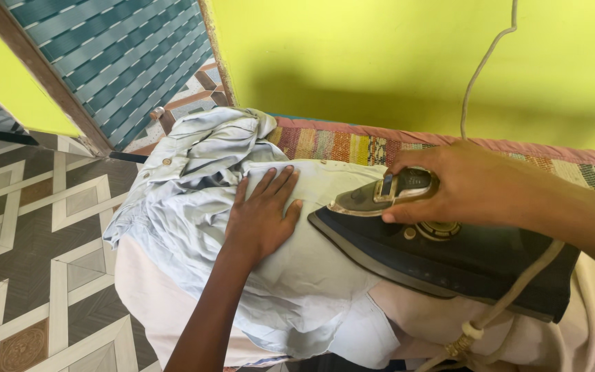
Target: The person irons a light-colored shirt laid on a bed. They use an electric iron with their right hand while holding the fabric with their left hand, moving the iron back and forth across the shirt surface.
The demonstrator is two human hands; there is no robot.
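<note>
The nearest element is the cream padded cover (153, 296) of the bench, whose rounded near-left end overhangs a floor (29, 227) of patterned tiles. A pale blue-grey shirt (297, 282) lies across this end, smooth in the middle and bunched in folds toward the far-left edge, where a row of buttons shows.

The left hand (262, 217) lies flat on the shirt, palm down, fingers spread and released, gripping nothing; it pins the cloth just left of the iron's tip. The right hand (466, 182) is clenched around the handle of a dark iron (449, 258). The iron rests sole-down on the shirt and cover, toward the right side of the bench.

Key relation: the iron's long axis runs from right to left, with the pointed tip aimed at the left hand and close beside its thumb. The right hand is on the iron; the left hand is the nearer one to the unpressed folds.

A pale cord (511, 296) leaves the iron's rear, loops toward the near edge and rises against the yellow-green wall (394, 62). A striped woven cloth (339, 146) lines the far edge.

The sole plate is hidden, the dial is unreadable, and the bench's right end is cut off
</note>
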